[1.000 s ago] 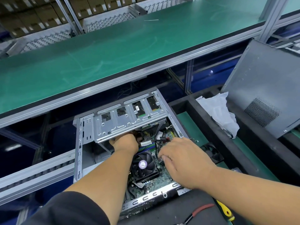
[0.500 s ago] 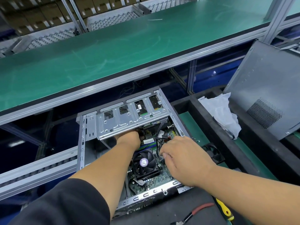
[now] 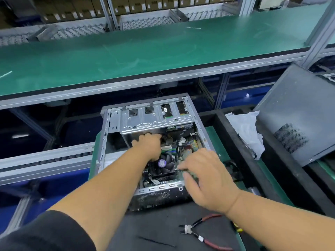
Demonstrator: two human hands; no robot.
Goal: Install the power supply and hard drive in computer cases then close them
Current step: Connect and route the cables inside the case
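Observation:
An open computer case [image 3: 104, 134] lies on its side in front of me, with its silver drive cage [image 3: 155, 121] at the far end and a black CPU fan [image 3: 164, 166] on the motherboard. My left hand [image 3: 147, 144] reaches under the drive cage with its fingers curled. A black cable [image 3: 164, 137] comes out beside them, and what else the hand holds is hidden. My right hand [image 3: 204, 176] hovers over the near right part of the motherboard, its fingers stretched left and the fingertips touching the board next to the fan.
A grey side panel [image 3: 293, 115] leans at the right behind a white plastic bag [image 3: 244, 131]. Red-handled cutters [image 3: 203, 230] lie on the black mat near me. A green shelf [image 3: 145, 51] overhangs the far side. A loose black fan [image 3: 233, 167] sits right of the case.
My right hand has drawn back from the cables toward the case's near edge, and its fingers have straightened. My left hand stays under the drive cage. The view has tilted up.

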